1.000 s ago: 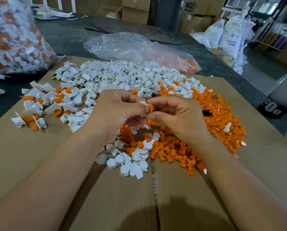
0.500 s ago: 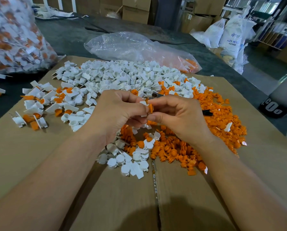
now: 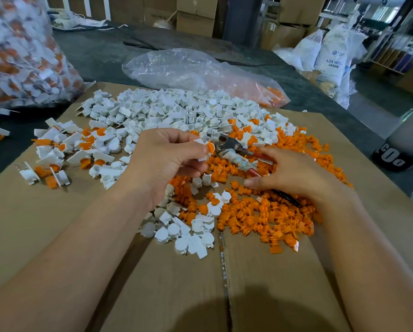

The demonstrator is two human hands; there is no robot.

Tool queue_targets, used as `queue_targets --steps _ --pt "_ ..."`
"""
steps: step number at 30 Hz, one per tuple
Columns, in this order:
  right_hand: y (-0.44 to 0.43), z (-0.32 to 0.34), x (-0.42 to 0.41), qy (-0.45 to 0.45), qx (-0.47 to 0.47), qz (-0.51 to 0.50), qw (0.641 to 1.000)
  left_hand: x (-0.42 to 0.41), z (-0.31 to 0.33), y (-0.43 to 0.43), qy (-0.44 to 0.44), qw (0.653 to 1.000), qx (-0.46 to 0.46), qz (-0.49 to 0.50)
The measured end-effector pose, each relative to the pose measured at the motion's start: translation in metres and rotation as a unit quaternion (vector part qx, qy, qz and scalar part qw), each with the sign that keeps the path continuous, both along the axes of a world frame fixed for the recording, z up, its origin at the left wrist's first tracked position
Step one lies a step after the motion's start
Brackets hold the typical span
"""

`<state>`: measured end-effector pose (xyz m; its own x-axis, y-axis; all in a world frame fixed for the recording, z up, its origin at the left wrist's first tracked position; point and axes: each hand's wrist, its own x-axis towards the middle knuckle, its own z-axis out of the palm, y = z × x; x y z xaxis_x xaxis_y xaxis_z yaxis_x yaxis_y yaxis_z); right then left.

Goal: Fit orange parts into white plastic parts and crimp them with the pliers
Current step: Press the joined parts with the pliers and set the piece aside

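Nearest, on the cardboard [image 3: 152,295], a loose heap of orange parts [image 3: 260,224] waits to be fitted. Just past it the left hand [image 3: 162,161] has its grip pinched on a white part [image 3: 201,149] with an orange piece [image 3: 210,146] seated in it; I judge it not yet crimped. The right hand [image 3: 294,173], grip spread, lies over the handles of the pliers [image 3: 229,146]. To the left sits a small cluster of finished pieces [image 3: 64,149]. Beyond lies the big pile of white parts [image 3: 167,111], so most of the work looks undone.
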<state>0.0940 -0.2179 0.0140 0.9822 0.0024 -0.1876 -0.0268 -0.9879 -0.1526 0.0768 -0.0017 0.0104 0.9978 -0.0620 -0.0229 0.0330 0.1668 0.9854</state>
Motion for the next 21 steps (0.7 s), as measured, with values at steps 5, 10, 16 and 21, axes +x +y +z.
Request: queue_targets --steps 5,10,16,21 --pt "0.004 -0.003 0.001 -0.073 -0.022 -0.009 0.997 0.001 -0.001 -0.001 0.005 1.000 -0.006 -0.001" --pt "0.010 0.001 -0.003 -0.204 -0.017 -0.005 0.979 0.003 -0.001 -0.001 0.014 0.999 -0.028 0.002" --pt "0.013 0.007 -0.010 -0.297 0.086 -0.002 0.951 0.006 -0.003 0.000 0.013 0.998 -0.061 0.008" --pt "0.016 0.008 -0.012 -0.335 0.120 0.020 0.935 0.007 -0.003 0.000 0.016 0.997 -0.069 0.018"
